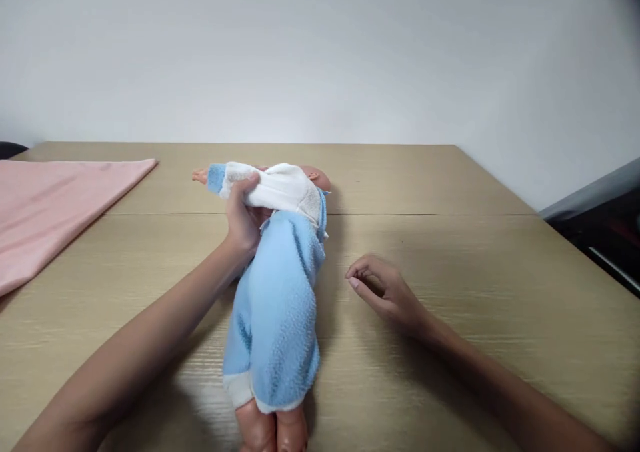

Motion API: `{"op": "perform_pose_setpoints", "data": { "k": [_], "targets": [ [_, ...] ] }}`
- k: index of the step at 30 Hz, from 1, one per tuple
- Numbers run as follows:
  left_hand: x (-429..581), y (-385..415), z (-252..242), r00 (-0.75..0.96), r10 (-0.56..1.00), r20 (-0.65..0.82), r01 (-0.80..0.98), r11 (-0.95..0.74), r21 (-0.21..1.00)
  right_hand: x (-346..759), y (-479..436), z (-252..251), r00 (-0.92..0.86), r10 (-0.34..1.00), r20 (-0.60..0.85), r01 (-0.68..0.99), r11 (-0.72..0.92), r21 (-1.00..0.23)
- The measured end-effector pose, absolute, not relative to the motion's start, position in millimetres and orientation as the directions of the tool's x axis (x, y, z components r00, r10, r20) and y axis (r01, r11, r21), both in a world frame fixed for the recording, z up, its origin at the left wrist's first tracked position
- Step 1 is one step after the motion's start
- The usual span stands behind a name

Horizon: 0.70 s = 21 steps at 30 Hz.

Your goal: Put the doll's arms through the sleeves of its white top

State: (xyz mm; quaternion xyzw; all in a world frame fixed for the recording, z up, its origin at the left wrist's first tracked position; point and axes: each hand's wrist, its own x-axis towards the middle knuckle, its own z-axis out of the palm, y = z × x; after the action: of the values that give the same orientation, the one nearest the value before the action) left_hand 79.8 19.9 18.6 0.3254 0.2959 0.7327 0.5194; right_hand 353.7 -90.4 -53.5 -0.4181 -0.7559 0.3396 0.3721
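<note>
A baby doll [283, 292] in a blue and white fleecy outfit lies on its side on the wooden table, legs toward me and head at the far end. Its face is hidden. One white sleeve with a blue cuff stretches to the left, and the doll's small hand pokes out of it. My left hand [244, 215] is closed around the doll at that sleeve, thumb on top; the other fingers are mostly hidden behind the cloth. To the right of the doll, apart from it, my right hand [383, 289] hovers with thumb and fingers curled together and no object visible in them.
A pink cloth [65, 212] is spread over the left side of the table [475, 259]. A pale wall [320, 59] rises behind the far edge. Dark objects stand beyond the table's right edge, and a dark rounded shape shows at the far left.
</note>
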Motion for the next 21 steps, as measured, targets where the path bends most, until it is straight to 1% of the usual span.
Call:
{"op": "perform_pose_setpoints", "data": {
  "k": [3,6,9,13,15,17,19,21],
  "targets": [
    [67,32,13,-0.238,0.96,0.149,-0.621,-0.269,0.736,343,-92,-50,-0.317,0.878,0.359,0.372,0.463,-0.804],
    [53,41,6,-0.24,0.957,0.161,-0.626,-0.279,0.728,319,-94,-39,-0.264,0.857,0.442,0.33,0.511,-0.794],
    [41,42,0,-0.242,0.951,0.19,-0.646,-0.304,0.7,287,-91,-26,-0.238,0.858,0.455,0.231,0.505,-0.832],
    [31,38,-2,-0.293,0.932,0.214,-0.609,-0.355,0.71,249,-81,-9,-0.237,0.848,0.474,0.087,0.505,-0.859],
    [29,38,-4,-0.314,0.922,0.226,-0.605,-0.377,0.701,237,-76,-3,-0.214,0.862,0.459,0.053,0.48,-0.876],
    [27,38,-7,-0.31,0.926,0.217,-0.628,-0.371,0.684,228,-73,1,-0.175,0.894,0.412,0.039,0.424,-0.905],
    [27,39,-11,-0.28,0.941,0.192,-0.672,-0.334,0.661,222,-71,2,-0.136,0.936,0.325,0.014,0.33,-0.944],
    [29,39,-11,-0.236,0.958,0.165,-0.715,-0.286,0.637,218,-70,2,-0.126,0.968,0.217,-0.061,0.211,-0.976]
  ]
}}
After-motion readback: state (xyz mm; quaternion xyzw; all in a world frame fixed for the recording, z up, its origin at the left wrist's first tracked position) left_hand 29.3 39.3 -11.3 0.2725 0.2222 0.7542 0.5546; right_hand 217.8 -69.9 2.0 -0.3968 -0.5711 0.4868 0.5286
